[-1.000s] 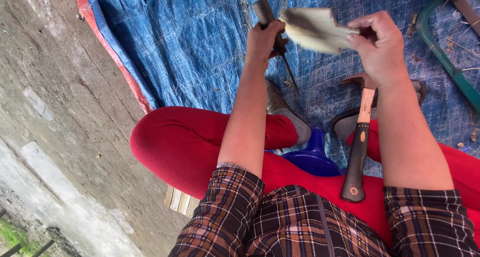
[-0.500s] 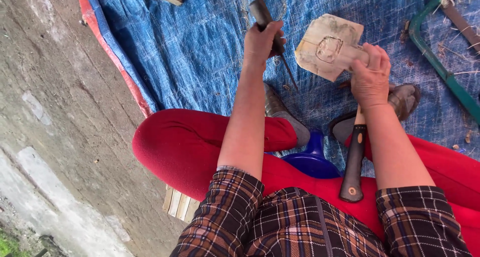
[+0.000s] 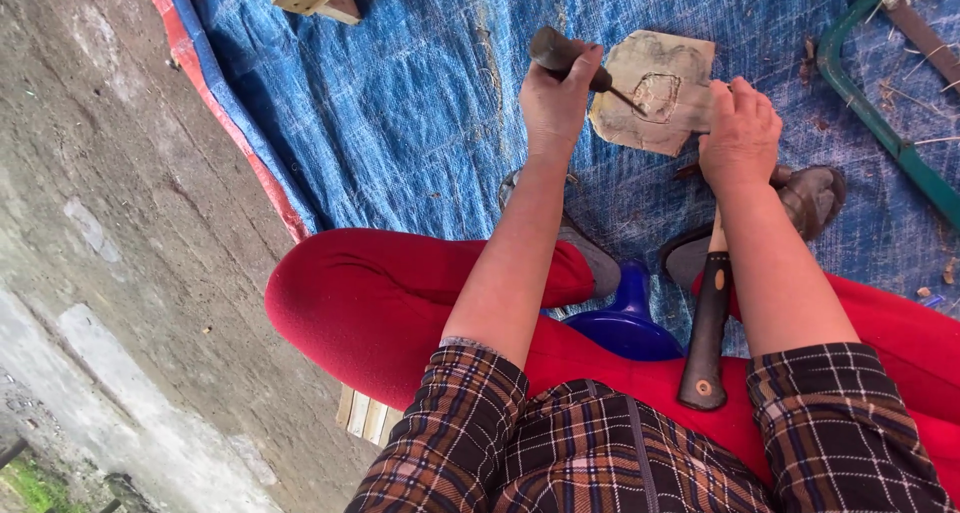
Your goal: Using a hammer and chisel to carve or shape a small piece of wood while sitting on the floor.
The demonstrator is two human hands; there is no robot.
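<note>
Left hand (image 3: 556, 98): fisted round a dark-handled chisel (image 3: 570, 58) — its tip meets the wooden slab (image 3: 655, 91).
Right hand (image 3: 738, 133): gripping the slab's edge, fingers hidden.
Hammer (image 3: 706, 328): head hidden — handle on lap.

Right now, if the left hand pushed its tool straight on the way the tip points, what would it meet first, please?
Probably the flat wooden piece: the left hand aims the tool tip at its carved outline, which the right hand steadies. Contact is unclear.

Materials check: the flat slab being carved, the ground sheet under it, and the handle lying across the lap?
Slab: looks like pale raw wood, matte, with an outline marked on its face. Ground sheet: blue woven plastic tarp, going by the crosshatch weave and creases. Handle: dark and smooth below, pale higher up; probably rubber or plastic over wood, uncertain.
</note>
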